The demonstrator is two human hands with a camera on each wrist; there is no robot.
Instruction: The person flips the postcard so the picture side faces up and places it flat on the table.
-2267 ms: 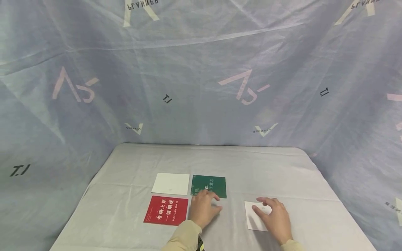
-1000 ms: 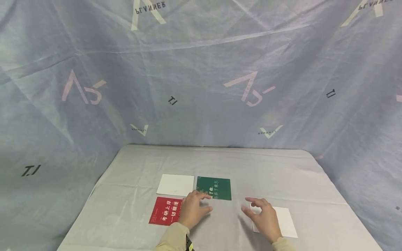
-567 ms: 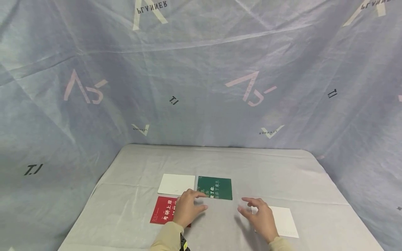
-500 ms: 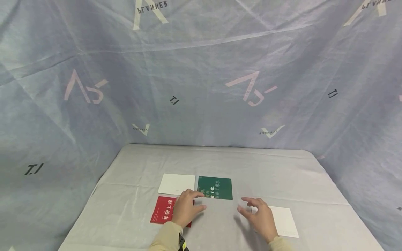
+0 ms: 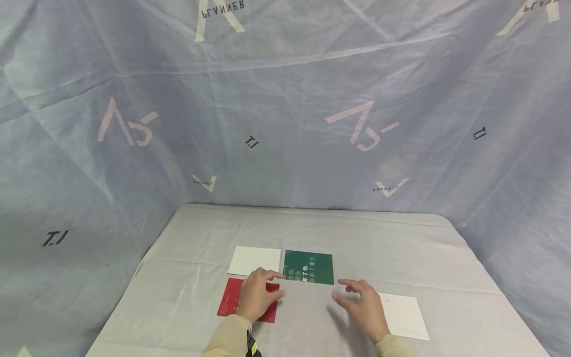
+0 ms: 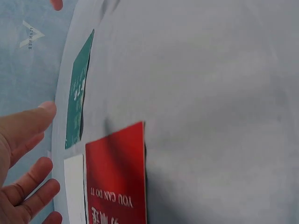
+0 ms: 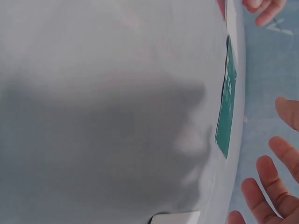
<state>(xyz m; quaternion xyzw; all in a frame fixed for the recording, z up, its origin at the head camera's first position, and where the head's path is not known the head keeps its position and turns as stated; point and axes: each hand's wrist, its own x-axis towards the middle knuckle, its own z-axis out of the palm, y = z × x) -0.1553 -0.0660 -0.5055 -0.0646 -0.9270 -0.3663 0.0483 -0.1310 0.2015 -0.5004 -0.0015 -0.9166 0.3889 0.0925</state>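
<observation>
Our left hand hovers empty near a red rectangular card, our right hand, empty, over the pale cloth-covered desk; printed blue-grey fabric hangs behind.

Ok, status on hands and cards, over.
Left hand, right hand: both empty, off the table. Green card flat, nothing lying on it. Left hand partly blocks head view of red card.
</observation>
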